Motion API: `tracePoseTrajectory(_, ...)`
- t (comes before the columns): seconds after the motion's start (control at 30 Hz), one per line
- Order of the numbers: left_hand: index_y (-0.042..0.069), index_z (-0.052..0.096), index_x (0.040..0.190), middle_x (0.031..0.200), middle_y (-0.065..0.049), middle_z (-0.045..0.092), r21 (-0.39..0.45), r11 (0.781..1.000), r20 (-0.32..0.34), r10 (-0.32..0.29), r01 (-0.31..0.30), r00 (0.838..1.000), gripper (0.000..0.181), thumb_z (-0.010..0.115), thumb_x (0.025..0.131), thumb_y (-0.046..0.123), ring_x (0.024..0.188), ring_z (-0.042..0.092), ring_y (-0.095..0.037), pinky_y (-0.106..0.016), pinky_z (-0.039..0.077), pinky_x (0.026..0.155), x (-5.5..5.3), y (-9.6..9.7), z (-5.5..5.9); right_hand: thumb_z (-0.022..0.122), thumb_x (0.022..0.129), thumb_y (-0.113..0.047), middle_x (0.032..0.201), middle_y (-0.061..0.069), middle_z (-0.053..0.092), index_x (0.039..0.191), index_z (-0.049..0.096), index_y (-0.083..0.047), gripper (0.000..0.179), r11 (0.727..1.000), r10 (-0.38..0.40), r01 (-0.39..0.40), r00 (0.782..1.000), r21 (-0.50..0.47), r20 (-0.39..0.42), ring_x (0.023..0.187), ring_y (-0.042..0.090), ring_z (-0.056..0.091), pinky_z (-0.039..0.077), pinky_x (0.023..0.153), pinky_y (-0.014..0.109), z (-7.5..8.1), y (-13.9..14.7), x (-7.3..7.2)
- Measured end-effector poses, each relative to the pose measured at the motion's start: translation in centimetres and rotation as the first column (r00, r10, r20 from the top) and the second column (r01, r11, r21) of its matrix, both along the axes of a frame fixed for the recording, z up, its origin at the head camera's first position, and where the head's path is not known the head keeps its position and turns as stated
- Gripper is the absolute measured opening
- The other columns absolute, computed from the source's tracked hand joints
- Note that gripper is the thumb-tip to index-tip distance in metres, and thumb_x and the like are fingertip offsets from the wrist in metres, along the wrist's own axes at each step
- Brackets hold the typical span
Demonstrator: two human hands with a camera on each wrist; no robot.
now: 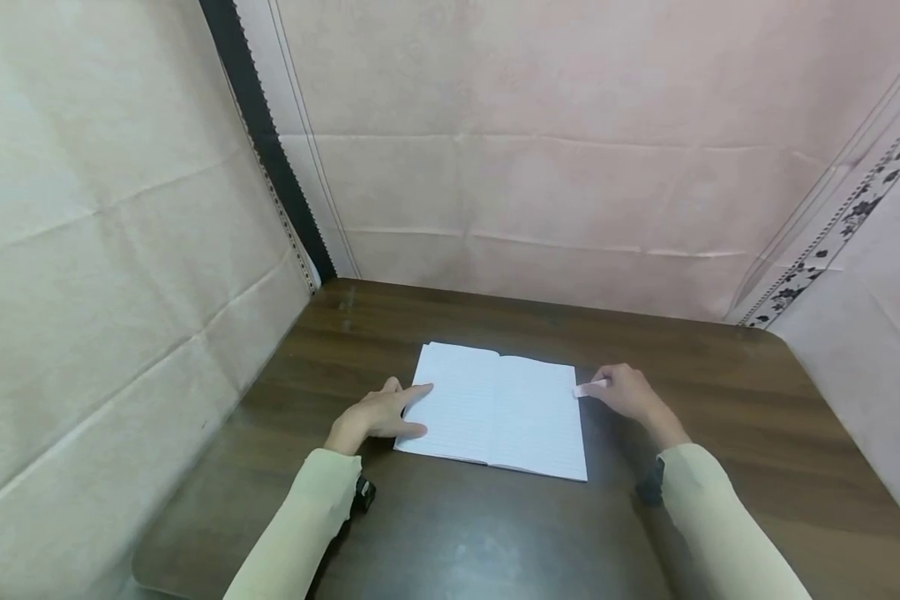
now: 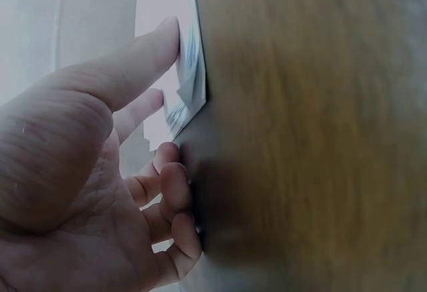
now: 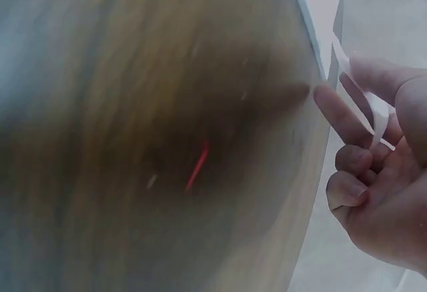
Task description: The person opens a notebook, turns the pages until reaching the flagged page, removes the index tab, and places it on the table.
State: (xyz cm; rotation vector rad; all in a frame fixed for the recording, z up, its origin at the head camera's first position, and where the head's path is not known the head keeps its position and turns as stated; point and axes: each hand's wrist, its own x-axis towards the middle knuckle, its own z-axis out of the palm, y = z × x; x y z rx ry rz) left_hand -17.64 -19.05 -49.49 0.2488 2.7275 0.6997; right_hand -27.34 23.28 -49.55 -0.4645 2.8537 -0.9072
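A notebook (image 1: 536,417) with lined white pages lies spread open on the brown table. On its left page rest the thumb and forefinger of my left hand (image 1: 382,414); both are nearly straight. The left wrist view shows the other fingers (image 2: 175,187) bent at the tabletop, beside the notebook's lower corner (image 2: 190,89). My right hand (image 1: 630,393) pinches a narrow white strip (image 1: 589,388) between thumb and forefinger. One end of the strip meets the right page's outer edge. In the right wrist view, the strip (image 3: 379,115) loops down toward the palm.
Pale cloth walls (image 1: 570,183) stand along the table's back and both sides. The wooden tabletop (image 1: 750,417) extends around the notebook, with rounded corners. A short red line (image 3: 197,167) shows on the table in the right wrist view. Each wrist wears a dark device (image 1: 363,493).
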Motion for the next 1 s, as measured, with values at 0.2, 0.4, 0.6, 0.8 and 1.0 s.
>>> tracePoseTrajectory(0.2,0.033,0.032,0.158,0.113,-0.006,0.042,0.004,0.999,0.008,0.032,-0.032,0.999,0.077,0.071,0.092,0.040,0.085,0.049,-0.024,-0.041,0.042,0.072,0.1,-0.1,0.1,0.068,0.096,-0.032,0.093,0.009,0.066,0.105,0.070,-0.002,0.032,1.000,-0.014,0.013,0.999,0.029,0.033,0.087,0.026,0.059,0.049,0.074,0.044,-0.3,1.6,0.5)
tracePoseTrajectory(0.4,0.032,0.033,0.158,0.111,-0.006,0.041,-0.003,0.999,0.004,0.033,-0.033,0.999,0.077,0.072,0.092,0.041,0.083,0.049,-0.024,-0.040,0.042,0.070,0.1,-0.2,0.1,0.066,0.097,-0.030,0.090,0.007,0.065,0.102,0.070,-0.004,0.027,0.999,-0.029,0.027,0.998,0.035,0.056,0.084,0.024,0.057,0.048,0.072,0.041,-0.1,2.8,1.3)
tracePoseTrajectory(0.6,0.032,0.032,0.158,0.111,-0.007,0.041,-0.006,1.000,0.016,0.029,-0.028,0.999,0.076,0.071,0.093,0.040,0.083,0.048,-0.024,-0.041,0.041,0.072,0.1,-0.1,0.2,0.067,0.096,-0.029,0.086,0.006,0.064,0.098,0.071,-0.005,0.025,0.998,-0.038,0.035,0.998,0.049,0.059,0.081,0.023,0.056,0.044,0.068,0.036,-0.2,3.9,1.7)
tracePoseTrajectory(0.8,0.033,0.032,0.158,0.112,-0.007,0.040,0.002,0.999,0.019,0.036,-0.036,0.999,0.076,0.072,0.092,0.040,0.086,0.048,-0.025,-0.043,0.041,0.074,0.1,0.1,0.2,0.067,0.096,-0.029,0.084,0.006,0.064,0.097,0.071,-0.006,0.023,0.999,-0.032,0.030,0.997,0.043,0.065,0.079,0.023,0.055,0.043,0.066,0.035,-0.3,5.0,2.2)
tracePoseTrajectory(1.0,0.032,0.033,0.158,0.111,-0.007,0.041,0.011,1.000,0.018,0.029,-0.030,0.999,0.077,0.072,0.092,0.040,0.086,0.049,-0.026,-0.044,0.042,0.074,0.5,0.5,0.1,0.067,0.096,-0.027,0.084,0.006,0.064,0.099,0.070,-0.005,0.023,0.999,-0.035,0.032,0.996,0.041,0.087,0.078,0.023,0.055,0.045,0.066,0.036,-0.5,5.9,3.2)
